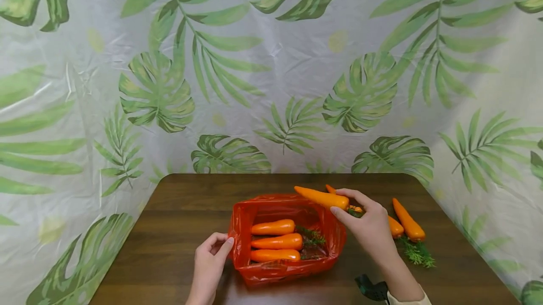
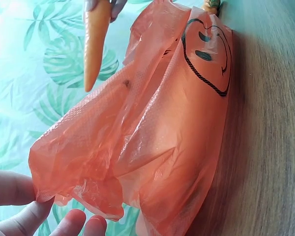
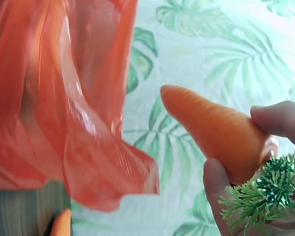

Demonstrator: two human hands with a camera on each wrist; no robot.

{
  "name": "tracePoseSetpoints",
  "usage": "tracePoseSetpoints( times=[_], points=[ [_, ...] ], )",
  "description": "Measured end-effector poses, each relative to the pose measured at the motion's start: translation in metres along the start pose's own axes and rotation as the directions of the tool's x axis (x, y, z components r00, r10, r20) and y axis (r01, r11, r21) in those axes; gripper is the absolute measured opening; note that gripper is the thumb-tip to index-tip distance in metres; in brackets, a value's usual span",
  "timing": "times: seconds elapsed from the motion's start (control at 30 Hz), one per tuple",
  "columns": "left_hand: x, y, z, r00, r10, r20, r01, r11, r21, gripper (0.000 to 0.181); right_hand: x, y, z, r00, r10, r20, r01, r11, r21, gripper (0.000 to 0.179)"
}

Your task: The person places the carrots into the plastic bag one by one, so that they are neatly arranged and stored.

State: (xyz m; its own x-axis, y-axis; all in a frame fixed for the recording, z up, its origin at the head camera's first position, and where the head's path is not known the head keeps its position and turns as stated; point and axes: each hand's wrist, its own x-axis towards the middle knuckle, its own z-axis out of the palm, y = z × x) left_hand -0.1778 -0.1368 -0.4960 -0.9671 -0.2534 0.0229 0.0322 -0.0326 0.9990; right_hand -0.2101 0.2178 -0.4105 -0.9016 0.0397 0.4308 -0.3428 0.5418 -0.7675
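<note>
A red plastic bag (image 1: 288,274) stands with its mouth spread on the table. Inside it, three orange carrots (image 1: 276,241) lie side by side, tips to the left, with green tops at their right ends. My left hand (image 1: 211,262) pinches the bag's left rim between thumb and fingers. The left wrist view shows a smiley face printed on the bag (image 2: 172,123). My right hand (image 1: 369,225) grips another carrot (image 1: 320,196) near its thick end, above the bag's back right rim. In the right wrist view this carrot (image 3: 211,128) points left, its green leaves (image 3: 270,189) by the palm.
More carrots (image 1: 408,220) lie on the table right of the bag, partly hidden by my right hand, with green leaves (image 1: 417,252). A black object (image 1: 371,288) sits near the right forearm. Behind the wooden table (image 1: 169,229) hangs a leaf-patterned sheet (image 1: 297,83).
</note>
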Motion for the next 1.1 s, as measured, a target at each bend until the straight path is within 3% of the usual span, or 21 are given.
tracePoseSetpoints(
  times=[0.33, 0.6, 0.8, 1.1],
  points=[
    [-0.001, 0.001, 0.002, 1.000, 0.008, -0.004, -0.008, 1.000, 0.017, 0.017, 0.003, -0.005, 0.021, 0.993, -0.005, 0.115, -0.003, 0.998, 0.068, 0.037],
    [-0.001, 0.000, 0.003, 1.000, 0.018, -0.007, -0.018, 1.000, 0.009, 0.017, 0.009, -0.001, 0.041, 0.985, -0.005, 0.171, 0.008, 1.000, -0.013, 0.042],
    [-0.002, -0.002, 0.004, 1.000, 0.015, 0.002, -0.015, 1.000, -0.008, 0.015, 0.009, -0.003, 0.046, 0.978, 0.021, 0.210, -0.023, 1.000, 0.011, 0.040],
    [-0.002, 0.000, 0.003, 0.999, 0.042, -0.009, -0.042, 0.999, 0.025, 0.015, 0.010, -0.016, 0.053, 0.963, -0.063, 0.261, 0.054, 0.998, 0.042, 0.036]
  ],
)
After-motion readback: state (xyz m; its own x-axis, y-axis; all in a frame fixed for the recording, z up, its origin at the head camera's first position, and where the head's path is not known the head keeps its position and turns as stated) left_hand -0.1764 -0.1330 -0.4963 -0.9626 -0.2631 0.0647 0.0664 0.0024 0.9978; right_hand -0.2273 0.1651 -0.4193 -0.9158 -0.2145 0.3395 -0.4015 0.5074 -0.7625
